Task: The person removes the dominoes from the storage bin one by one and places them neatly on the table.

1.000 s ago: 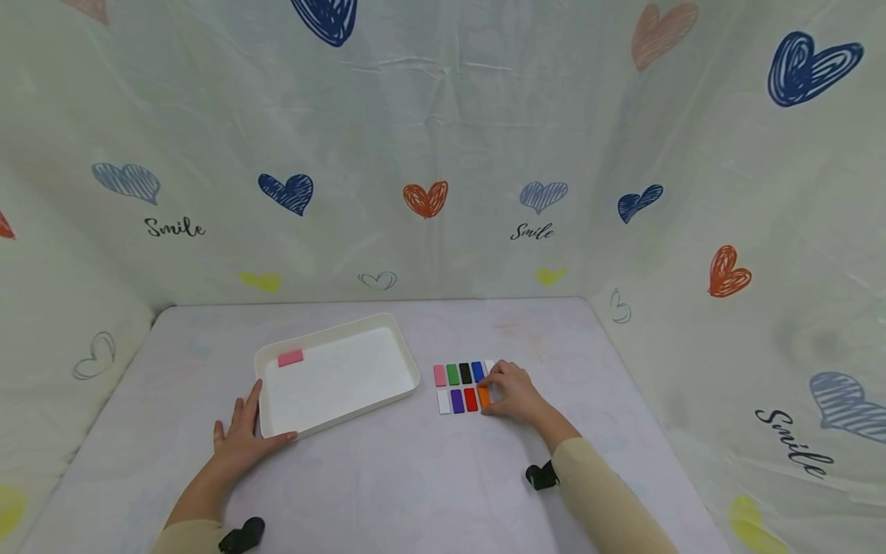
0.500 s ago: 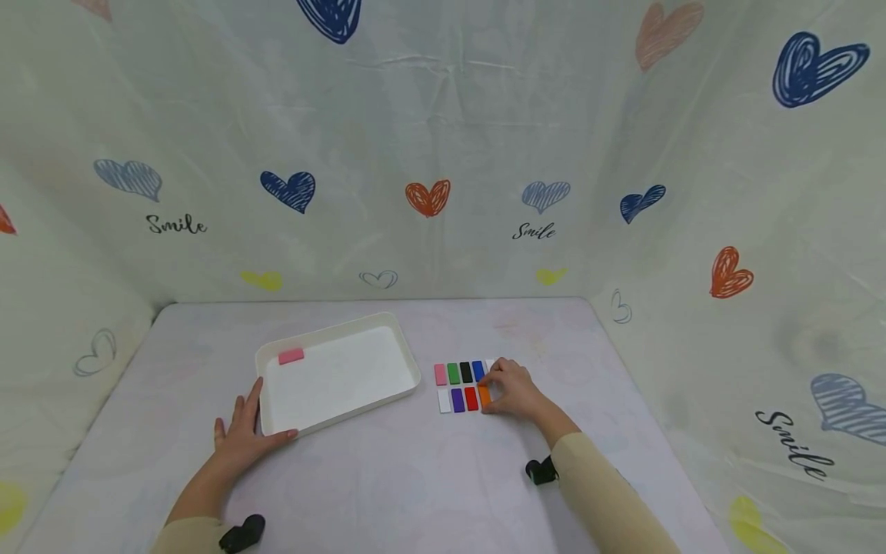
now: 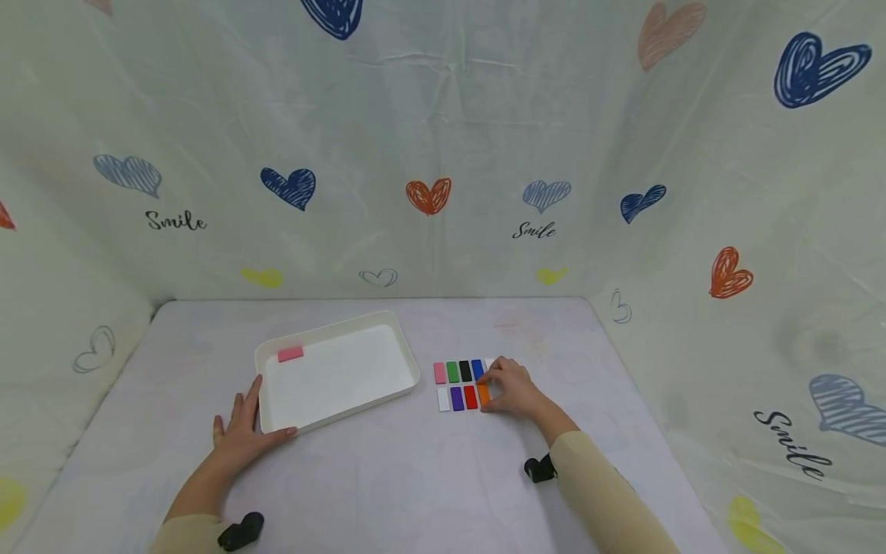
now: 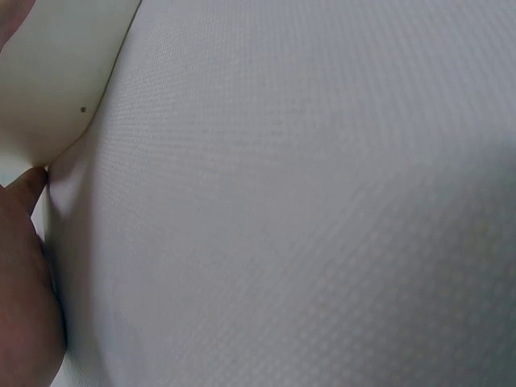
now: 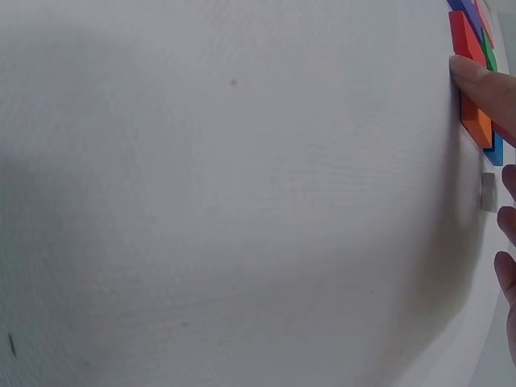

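My left hand (image 3: 242,435) spreads its straight fingers around the near left corner of a white rectangular tray (image 3: 332,422). Its thumb touches the front wall and a finger touches the left side. Inside the tray a pink block (image 3: 291,354) lies along the back wall. My right hand (image 3: 514,391) pinches a flat orange block (image 3: 484,395) between thumb and index finger at the right end of the near row. In the right wrist view, the thumb presses against the end of the orange block (image 5: 476,125). Fingers partly hide a white block (image 3: 489,363) behind it.
Left of the orange block are red (image 3: 471,397), purple (image 3: 457,398) and white (image 3: 444,399) blocks. The far row has pink (image 3: 439,373), green (image 3: 453,372), black (image 3: 465,371) and blue (image 3: 477,369) blocks. A heart-printed curtain (image 3: 471,254) hangs behind the table (image 3: 388,492).
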`<state>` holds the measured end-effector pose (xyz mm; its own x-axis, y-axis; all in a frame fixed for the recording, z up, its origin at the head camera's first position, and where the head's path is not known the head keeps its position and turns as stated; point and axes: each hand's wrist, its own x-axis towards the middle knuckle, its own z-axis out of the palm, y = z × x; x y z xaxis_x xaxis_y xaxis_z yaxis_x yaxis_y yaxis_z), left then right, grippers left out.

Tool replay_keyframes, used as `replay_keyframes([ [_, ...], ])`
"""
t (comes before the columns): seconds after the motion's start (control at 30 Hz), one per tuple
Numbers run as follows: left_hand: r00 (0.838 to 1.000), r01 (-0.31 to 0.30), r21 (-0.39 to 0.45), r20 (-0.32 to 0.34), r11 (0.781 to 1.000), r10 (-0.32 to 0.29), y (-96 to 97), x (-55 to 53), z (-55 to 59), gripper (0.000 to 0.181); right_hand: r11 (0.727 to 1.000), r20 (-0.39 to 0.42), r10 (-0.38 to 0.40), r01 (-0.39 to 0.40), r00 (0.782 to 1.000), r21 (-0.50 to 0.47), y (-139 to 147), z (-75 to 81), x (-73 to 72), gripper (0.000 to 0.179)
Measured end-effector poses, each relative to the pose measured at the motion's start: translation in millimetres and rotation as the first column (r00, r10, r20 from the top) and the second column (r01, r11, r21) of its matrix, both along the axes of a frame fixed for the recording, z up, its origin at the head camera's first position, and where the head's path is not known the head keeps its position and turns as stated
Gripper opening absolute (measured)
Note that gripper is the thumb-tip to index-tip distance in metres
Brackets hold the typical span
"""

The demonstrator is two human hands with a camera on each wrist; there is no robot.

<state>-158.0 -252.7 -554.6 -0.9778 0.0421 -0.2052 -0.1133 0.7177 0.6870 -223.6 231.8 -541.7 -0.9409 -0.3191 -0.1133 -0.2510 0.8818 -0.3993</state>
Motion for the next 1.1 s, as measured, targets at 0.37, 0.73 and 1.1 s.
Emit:
replay_keyframes([
  [0.37,1.000,0.002,0.008,-0.001,1.000,-0.002,-0.2,-1.0,0.0,0.125,1.000,-0.001,-0.002,0.002,1.000,0.000,-1,6.8,-0.1,0.046],
  [0.73,1.000,0.000,0.002,0.000,1.000,0.000,-0.4,-0.9,-0.7,0.126,0.915,0.020,-0.014,0.021,1.000,-0.402,-34,53.2,-11.0,0.046],
  [1.1,1.000,0.001,0.012,-0.007,1.000,-0.001,-1.7,0.7,0.6,0.126,0.825,0.016,0.145,-0.111,0.989,-0.554,-109,57.3,-14.6,0.045],
])
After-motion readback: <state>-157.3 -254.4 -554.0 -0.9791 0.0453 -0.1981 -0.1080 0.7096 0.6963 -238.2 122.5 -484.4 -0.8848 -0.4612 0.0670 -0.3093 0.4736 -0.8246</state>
